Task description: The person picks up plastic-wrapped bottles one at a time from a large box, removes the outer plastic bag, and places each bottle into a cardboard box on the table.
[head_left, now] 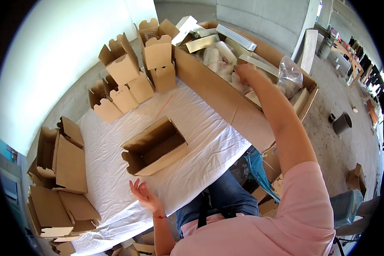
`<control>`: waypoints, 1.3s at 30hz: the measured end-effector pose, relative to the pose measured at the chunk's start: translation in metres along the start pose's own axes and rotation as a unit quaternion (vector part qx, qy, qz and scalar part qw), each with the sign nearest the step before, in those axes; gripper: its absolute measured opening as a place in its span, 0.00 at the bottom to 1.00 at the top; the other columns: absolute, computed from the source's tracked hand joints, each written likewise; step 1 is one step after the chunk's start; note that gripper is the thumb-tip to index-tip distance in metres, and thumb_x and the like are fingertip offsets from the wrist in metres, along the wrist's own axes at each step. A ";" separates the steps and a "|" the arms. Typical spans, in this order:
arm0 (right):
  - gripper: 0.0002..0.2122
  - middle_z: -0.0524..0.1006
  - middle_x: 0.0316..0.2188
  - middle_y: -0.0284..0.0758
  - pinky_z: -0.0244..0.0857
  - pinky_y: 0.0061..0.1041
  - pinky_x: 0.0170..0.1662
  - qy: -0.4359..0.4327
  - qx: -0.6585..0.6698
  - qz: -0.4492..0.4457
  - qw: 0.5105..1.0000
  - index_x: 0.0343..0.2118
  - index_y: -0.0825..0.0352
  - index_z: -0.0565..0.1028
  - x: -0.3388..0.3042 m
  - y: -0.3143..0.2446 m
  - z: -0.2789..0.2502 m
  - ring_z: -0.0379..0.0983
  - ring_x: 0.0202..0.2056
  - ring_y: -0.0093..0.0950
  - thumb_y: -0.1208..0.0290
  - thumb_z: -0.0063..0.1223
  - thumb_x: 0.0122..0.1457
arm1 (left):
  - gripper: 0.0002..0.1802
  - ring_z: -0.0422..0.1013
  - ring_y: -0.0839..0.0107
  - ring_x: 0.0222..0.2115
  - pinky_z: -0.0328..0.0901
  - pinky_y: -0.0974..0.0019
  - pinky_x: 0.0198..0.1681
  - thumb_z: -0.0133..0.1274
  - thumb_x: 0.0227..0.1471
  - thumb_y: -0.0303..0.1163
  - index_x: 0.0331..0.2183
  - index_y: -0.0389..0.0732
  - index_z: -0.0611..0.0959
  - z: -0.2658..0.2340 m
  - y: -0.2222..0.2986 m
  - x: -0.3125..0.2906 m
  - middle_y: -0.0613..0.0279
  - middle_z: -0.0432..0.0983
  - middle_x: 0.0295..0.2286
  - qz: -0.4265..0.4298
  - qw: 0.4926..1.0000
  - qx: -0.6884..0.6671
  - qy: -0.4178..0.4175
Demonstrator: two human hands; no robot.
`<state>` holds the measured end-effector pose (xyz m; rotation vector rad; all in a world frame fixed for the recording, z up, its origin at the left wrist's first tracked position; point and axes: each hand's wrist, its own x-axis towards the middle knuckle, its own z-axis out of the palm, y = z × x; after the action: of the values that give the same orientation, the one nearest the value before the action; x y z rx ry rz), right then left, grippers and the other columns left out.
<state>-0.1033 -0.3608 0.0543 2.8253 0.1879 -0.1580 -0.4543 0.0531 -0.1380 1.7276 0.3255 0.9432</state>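
Tbl w/ wrinkled white cloth (102, 170) takes up ctr + L of view. Big brown carton (217, 91), open-topped, is at its far R side, full of mixed pkgs. Group of open brown boxes (70, 164) along tbl's L edge; another group, the stacked cartons (128, 68), stands 2 tiers high at far side, next to big carton. Single open box (170, 158) sits mid-tbl, apart from both groups, set at an angle, opening up. Dk bucket (342, 123) on floor, far R. In big carton: slim pale boxes (237, 37) lying at odd angles, clear plastic bag (291, 72) nr R end, white wrapped items (219, 64) nr mid. R hand (245, 72) is down among these, fingers bent; can't tell if it's gripping anything. L hand (145, 195) released, fingers loosely spread, just beside mid-tbl box's near side. Thin red strip (164, 106) on cloth; red bracelet (160, 217) on L wrist.
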 end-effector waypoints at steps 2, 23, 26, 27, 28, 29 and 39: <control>0.29 0.76 0.41 0.40 0.69 0.38 0.44 0.065 0.041 0.000 0.997 0.48 0.61 0.70 -0.010 0.002 -0.009 0.73 0.45 0.39 0.73 0.65 0.37 | 0.27 0.67 0.69 0.38 0.62 0.65 0.47 0.42 0.60 0.29 0.59 0.39 0.59 0.000 0.001 0.000 0.52 0.67 0.46 0.001 1.000 -0.009 0.007; 0.25 0.73 0.45 0.41 0.63 0.29 0.49 0.443 0.637 -0.228 0.588 0.45 0.66 0.66 -0.282 -0.130 -0.018 0.69 0.45 0.29 0.74 0.66 0.43 | 0.34 0.64 0.64 0.52 0.59 0.60 0.54 0.43 0.58 0.51 0.56 0.36 0.62 0.037 0.123 -0.041 0.52 0.67 0.49 -0.140 0.843 -0.408 -0.321; 0.27 0.68 0.50 0.47 0.61 0.32 0.51 0.363 0.661 -0.300 0.584 0.46 0.66 0.65 -0.320 -0.192 0.032 0.66 0.50 0.35 0.77 0.66 0.40 | 0.36 0.58 0.64 0.56 0.52 0.57 0.59 0.44 0.57 0.53 0.59 0.43 0.57 0.047 0.157 -0.042 0.56 0.61 0.55 -0.297 0.641 -0.650 -0.278; 0.28 0.67 0.51 0.48 0.61 0.32 0.51 0.353 0.646 -0.305 0.604 0.45 0.66 0.65 -0.328 -0.205 0.043 0.66 0.50 0.36 0.77 0.66 0.40 | 0.33 0.59 0.64 0.55 0.53 0.57 0.59 0.43 0.58 0.52 0.57 0.42 0.59 0.044 0.157 -0.037 0.55 0.62 0.54 -0.327 0.652 -0.640 -0.242; 0.30 0.62 0.56 0.47 0.61 0.32 0.51 0.345 0.608 -0.322 0.639 0.49 0.67 0.63 -0.332 -0.212 0.056 0.63 0.52 0.36 0.75 0.67 0.41 | 0.31 0.60 0.63 0.55 0.54 0.57 0.59 0.42 0.59 0.51 0.56 0.42 0.62 0.041 0.155 -0.030 0.55 0.63 0.53 -0.353 0.659 -0.630 -0.211; 0.32 0.59 0.57 0.48 0.60 0.33 0.52 0.323 0.659 -0.301 0.609 0.51 0.67 0.61 -0.337 -0.223 0.063 0.62 0.53 0.37 0.72 0.66 0.43 | 0.28 0.61 0.63 0.54 0.54 0.57 0.59 0.42 0.59 0.50 0.54 0.42 0.65 0.040 0.152 -0.023 0.54 0.64 0.52 -0.376 0.663 -0.620 -0.184; 0.37 0.44 0.64 0.50 0.38 0.42 0.63 0.383 0.683 -0.195 0.590 0.63 0.73 0.40 -0.342 -0.264 0.073 0.44 0.64 0.44 0.46 0.30 0.63 | 0.20 0.66 0.68 0.45 0.61 0.61 0.50 0.49 0.57 0.42 0.48 0.43 0.69 0.043 0.151 -0.062 0.61 0.70 0.42 -0.335 0.694 -0.593 -0.233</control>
<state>-0.4855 -0.1717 -0.0483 3.9505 1.4321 1.5398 -0.4980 -0.0712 -0.0334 0.4641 -0.0472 0.0116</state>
